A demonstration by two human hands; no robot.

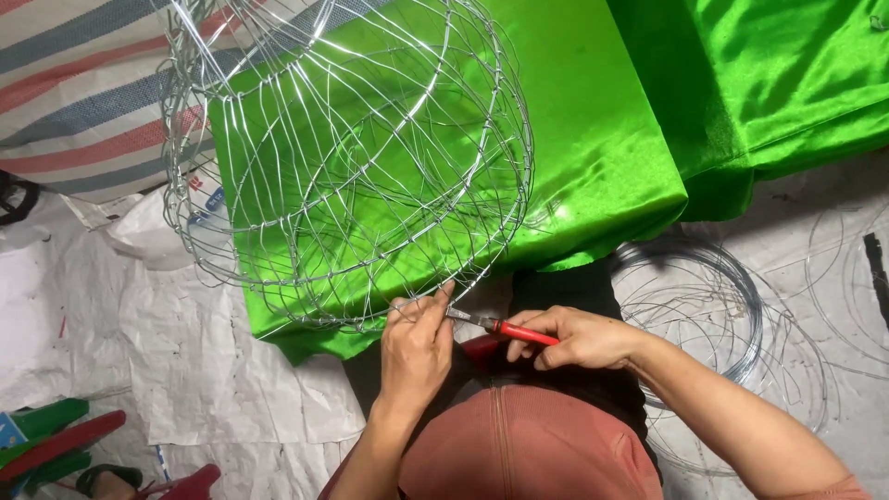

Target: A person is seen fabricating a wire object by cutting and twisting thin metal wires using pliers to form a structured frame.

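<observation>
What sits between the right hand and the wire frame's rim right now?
In the head view, only the red-handled pliers span that stretch: the right hand holds the handles, and the metal tips reach the wire frame beside the left hand, whose fingers pinch the rim.

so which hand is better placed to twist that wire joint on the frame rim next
Probably the right hand: it grips the red-handled pliers, whose tip already points at the joint on the wire frame rim. The left hand is pinching the wire there, steadying it, so it looks better left holding.
</observation>
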